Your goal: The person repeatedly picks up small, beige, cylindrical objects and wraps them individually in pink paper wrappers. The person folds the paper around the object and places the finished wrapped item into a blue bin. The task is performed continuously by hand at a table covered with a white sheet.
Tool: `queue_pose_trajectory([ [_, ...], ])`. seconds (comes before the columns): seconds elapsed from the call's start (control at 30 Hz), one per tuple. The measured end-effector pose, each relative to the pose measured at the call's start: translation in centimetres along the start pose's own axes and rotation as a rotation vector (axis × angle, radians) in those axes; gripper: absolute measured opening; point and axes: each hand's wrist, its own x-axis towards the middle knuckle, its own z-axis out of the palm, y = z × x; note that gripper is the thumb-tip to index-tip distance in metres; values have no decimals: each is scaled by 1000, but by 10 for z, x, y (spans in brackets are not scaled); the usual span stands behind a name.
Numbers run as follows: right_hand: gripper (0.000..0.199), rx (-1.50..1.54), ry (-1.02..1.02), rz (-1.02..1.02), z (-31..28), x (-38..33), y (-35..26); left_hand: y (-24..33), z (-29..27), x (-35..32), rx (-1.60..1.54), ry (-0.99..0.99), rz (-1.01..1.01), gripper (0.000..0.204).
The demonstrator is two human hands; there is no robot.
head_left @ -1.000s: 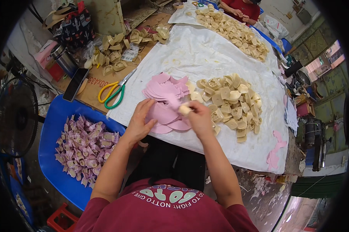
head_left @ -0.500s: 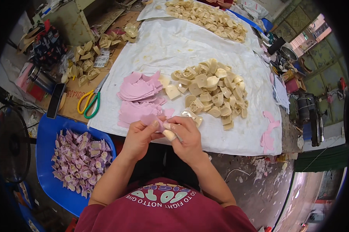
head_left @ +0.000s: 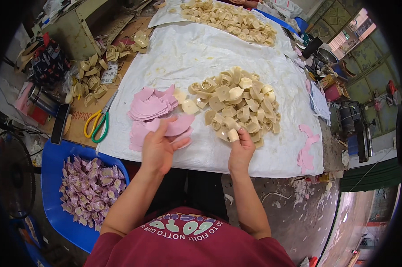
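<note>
My left hand (head_left: 158, 149) is over the near part of the pink pile, thumb and fingers around a curved pink cut-out piece (head_left: 179, 126). Beneath and behind it lie stacked pink cut-outs (head_left: 152, 104). At the near edge of the beige heap, my right hand (head_left: 241, 153) has its fingertips on a beige moulded piece shaped like a shoe heel (head_left: 219, 123). A pale cover sits on one right fingertip. The heap of similar beige heels (head_left: 247, 100) spreads behind that hand. Another heel (head_left: 190, 107) lies between the heap and the pink stack.
Scissors with yellow and green handles (head_left: 96, 124) and a phone (head_left: 60, 123) lie at the left. Below them, a blue tub (head_left: 54, 222) holds many purple-covered pieces. More beige heels (head_left: 227, 20) are heaped at the far end. Pink scraps (head_left: 305, 155) lie near the right edge.
My hands were together over the near table edge, fingers on a pink piece. They have parted: the left stays by the pink pile, while the right has moved right to the beige heap.
</note>
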Motion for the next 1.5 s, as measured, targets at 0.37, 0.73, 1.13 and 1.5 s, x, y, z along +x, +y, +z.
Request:
queue_pose_trajectory([
  [0.37,23,-12,-228,-198,68,-37,-22,-50,17,37,55,72,-98,45],
  [0.73,13,342,9,27,72,28,-34,-21,28,23,15,-11,131,47],
  [1.13,37,-712,-643,-797,60,-3,-59,-7,0,14,-339,-86,-150,43],
  [1.5,44,-476,-622,-473,71,-49,-68,7,21,-17,-161,20,12,44],
])
